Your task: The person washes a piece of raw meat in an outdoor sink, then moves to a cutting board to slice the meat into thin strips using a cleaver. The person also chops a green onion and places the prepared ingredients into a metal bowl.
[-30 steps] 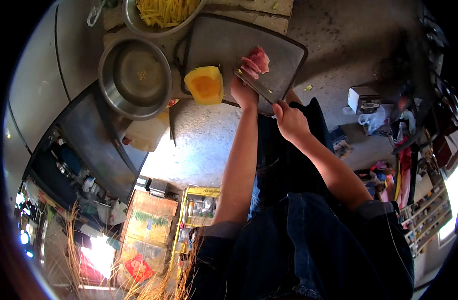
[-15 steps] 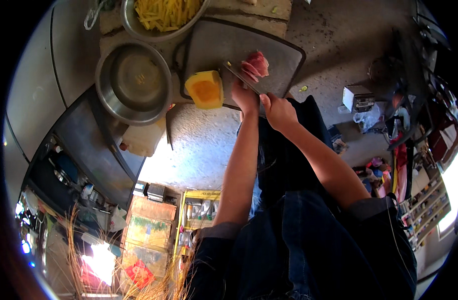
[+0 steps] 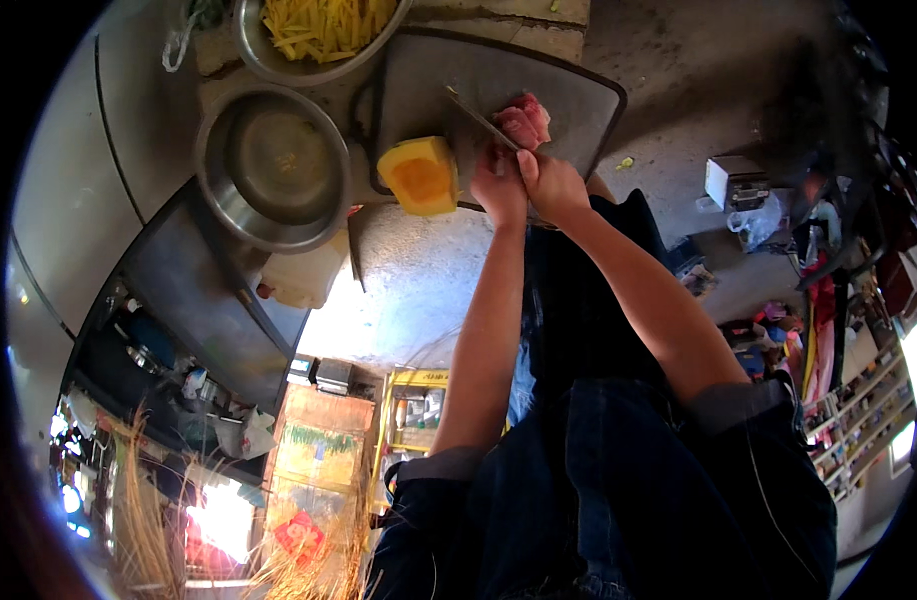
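My right hand (image 3: 556, 188) is closed around the handle of a knife (image 3: 478, 115), its narrow blade pointing away and to the left. Just left of it, my left hand (image 3: 499, 190) has its fingers curled at the near side of the blade, gripping raw meat whose near end they mostly hide. Pink meat slices (image 3: 525, 121) lie against the blade's far side. All of this is over a grey cutting board (image 3: 419, 75) with a dark rim. A cut block of yellow pumpkin (image 3: 420, 177) sits at the board's near left edge, apart from my hands.
An almost bare metal basin (image 3: 334, 180) stands left of the board. Beyond it, a metal bowl (image 3: 261, 60) holds yellow strips (image 3: 324, 25). A pale plastic jug (image 3: 304, 274) is below the basin. On the floor at right are a small box (image 3: 736, 184) and a plastic bag (image 3: 757, 222).
Both hands and the knife have shifted slightly, with my hands now closer together. The meat slices look more bunched against the blade. The whole view has turned a little.
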Tool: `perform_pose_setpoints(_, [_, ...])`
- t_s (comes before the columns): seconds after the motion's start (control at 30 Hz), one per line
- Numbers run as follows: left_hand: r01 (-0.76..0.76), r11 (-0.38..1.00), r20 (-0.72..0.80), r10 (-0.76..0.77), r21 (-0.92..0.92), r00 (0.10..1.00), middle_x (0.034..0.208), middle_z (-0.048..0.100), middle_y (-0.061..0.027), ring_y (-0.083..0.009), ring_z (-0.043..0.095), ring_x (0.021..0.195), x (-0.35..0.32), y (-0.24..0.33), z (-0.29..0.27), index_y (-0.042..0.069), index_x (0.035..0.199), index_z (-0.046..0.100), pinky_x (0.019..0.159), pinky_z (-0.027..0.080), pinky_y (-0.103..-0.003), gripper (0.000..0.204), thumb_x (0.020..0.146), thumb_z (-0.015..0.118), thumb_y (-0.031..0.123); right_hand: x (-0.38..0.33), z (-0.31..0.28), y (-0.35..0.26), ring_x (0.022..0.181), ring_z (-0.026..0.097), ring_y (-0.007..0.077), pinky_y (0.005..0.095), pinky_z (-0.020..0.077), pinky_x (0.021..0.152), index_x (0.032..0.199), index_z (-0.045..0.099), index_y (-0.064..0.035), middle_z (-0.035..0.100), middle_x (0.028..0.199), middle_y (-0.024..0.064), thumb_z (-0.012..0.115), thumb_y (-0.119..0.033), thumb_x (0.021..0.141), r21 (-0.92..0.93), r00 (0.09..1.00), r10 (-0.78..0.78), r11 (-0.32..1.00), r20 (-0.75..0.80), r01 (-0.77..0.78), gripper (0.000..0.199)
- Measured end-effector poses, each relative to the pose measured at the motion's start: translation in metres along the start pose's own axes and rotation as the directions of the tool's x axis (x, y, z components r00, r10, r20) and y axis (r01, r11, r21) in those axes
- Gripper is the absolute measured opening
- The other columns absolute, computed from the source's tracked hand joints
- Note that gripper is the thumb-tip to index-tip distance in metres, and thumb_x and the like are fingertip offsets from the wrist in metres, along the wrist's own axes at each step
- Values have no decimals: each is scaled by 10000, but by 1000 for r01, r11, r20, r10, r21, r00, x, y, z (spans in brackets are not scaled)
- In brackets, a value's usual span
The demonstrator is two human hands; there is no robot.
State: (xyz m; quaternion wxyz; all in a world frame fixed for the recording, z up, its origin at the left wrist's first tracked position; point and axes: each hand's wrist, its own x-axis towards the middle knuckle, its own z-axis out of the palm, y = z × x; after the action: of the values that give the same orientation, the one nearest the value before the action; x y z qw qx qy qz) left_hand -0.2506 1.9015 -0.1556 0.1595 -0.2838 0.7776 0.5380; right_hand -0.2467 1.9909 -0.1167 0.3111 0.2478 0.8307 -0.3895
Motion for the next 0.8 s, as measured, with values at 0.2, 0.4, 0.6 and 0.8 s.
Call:
perform_pose_setpoints(0.2, [2, 1000, 25, -3, 5, 1000, 1097, 677, -140, -211, 637, 995, -5, 12, 0, 10, 1197, 605, 871, 472, -320, 339, 882, 603, 136, -4, 6, 13, 866, 583, 464, 551, 451, 751, 1038, 620, -86, 634, 868, 259, 285, -494, 978, 54, 999, -43, 998, -8, 43, 530])
perform_pose_setpoints(0.4, [227, 930, 120, -200, -287, 972, 1114, 646, -83, -173, 614, 949, 9, -3, -13, -3, 1196, 603, 835, 496, -288, 298, 908, 577, 70, -34, 1, 20, 847, 628, 429, 514, 485, 758, 1001, 599, -19, 652, 835, 250, 291, -534, 971, 32, 999, 36, 999, 18, -36, 600])
perform_pose_setpoints(0.6, [446, 796, 236, -380, -409, 894, 1122, 617, -58, -151, 596, 977, 15, 19, -26, 40, 1164, 613, 846, 509, -291, 279, 886, 588, 38, -30, -1, 28, 868, 625, 434, 518, 487, 768, 975, 591, -21, 654, 850, 256, 293, -549, 967, 43, 999, 32, 999, 33, -33, 607])
perform_pose_setpoints(0.8, [341, 872, 183, -293, -350, 938, 1066, 642, -70, -157, 628, 930, -9, 10, -20, -1, 1181, 597, 834, 522, -284, 301, 881, 591, 22, -30, 2, 32, 916, 611, 438, 520, 476, 796, 1002, 605, -24, 652, 906, 257, 270, -559, 966, 41, 997, 43, 998, 57, -45, 632])
